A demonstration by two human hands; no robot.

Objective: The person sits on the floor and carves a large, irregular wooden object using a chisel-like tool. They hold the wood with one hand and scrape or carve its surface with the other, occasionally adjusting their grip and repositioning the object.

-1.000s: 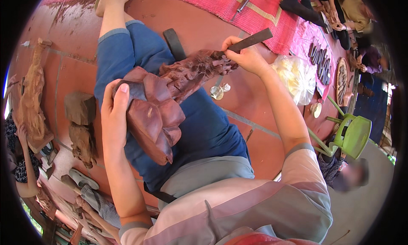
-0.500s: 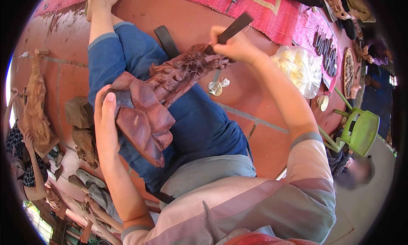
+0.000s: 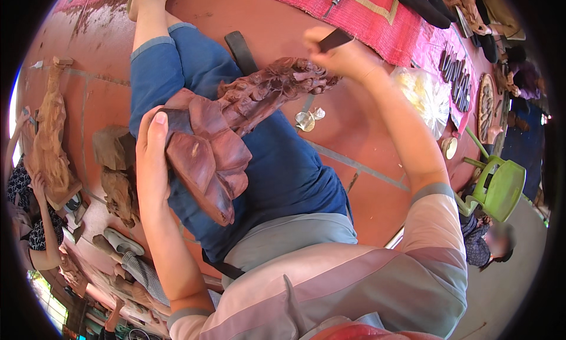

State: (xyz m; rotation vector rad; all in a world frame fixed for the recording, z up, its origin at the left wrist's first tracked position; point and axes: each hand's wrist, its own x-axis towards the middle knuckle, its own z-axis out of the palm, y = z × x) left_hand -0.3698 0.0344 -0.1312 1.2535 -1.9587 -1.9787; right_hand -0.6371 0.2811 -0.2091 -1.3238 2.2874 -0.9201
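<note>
A reddish-brown wood carving (image 3: 206, 142) lies across my lap, its broad, faceted base toward me and its narrow, intricately carved end pointing away to the right. At the left side of the base, my left hand (image 3: 154, 154) is closed on it with the thumb on top. My right hand (image 3: 342, 56) is closed around a dark flat strip (image 3: 335, 40), whose exact kind I cannot make out. That hand is just beyond the carved end, and the strip appears apart from the wood. Some of the right fingers are blurred.
On the tiled floor, a dark flat bar (image 3: 240, 52) lies by my leg. To the right are a clear plastic bag (image 3: 421, 98), a row of carving tools (image 3: 454, 75) and a green plastic chair (image 3: 501, 187). Wooden pieces (image 3: 115, 175) stand at left, near another person's hand (image 3: 39, 187).
My right hand has lifted off the carving's narrow end and moved right with the dark strip. My left hand keeps its hold on the base.
</note>
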